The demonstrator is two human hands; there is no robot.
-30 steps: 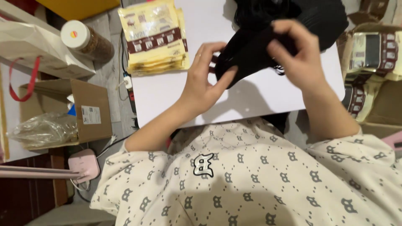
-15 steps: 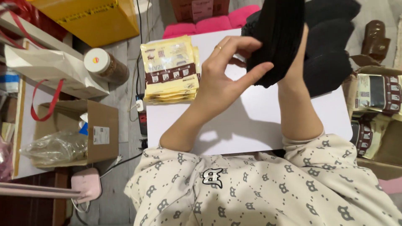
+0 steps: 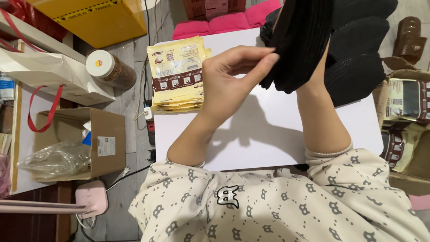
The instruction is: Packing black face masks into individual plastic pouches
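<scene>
Black ribbed sock [image 3: 302, 42] hides the right hand, its grip unreadable; the left hand [image 3: 228, 83] pinches its edge above the white table [image 3: 268, 134], beside yellow packets [image 3: 177, 74].

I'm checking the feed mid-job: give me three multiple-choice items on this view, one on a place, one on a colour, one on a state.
1. Where is the stack of yellow packets?
A. on the white table's left part
B. inside the cardboard box
C. on the person's lap

2. What colour is the cloth being held?
A. pink
B. black
C. yellow

3. How does the left hand stand?
A. flat on the table
B. raised, fingertips pinching the cloth's edge
C. closed round the jar

Answers: 1 A, the packets lie at the tabletop's left edge. 2 B, the cloth is dark black against the white table. 3 B, the hand is off the table and its fingertips meet the cloth.
</scene>
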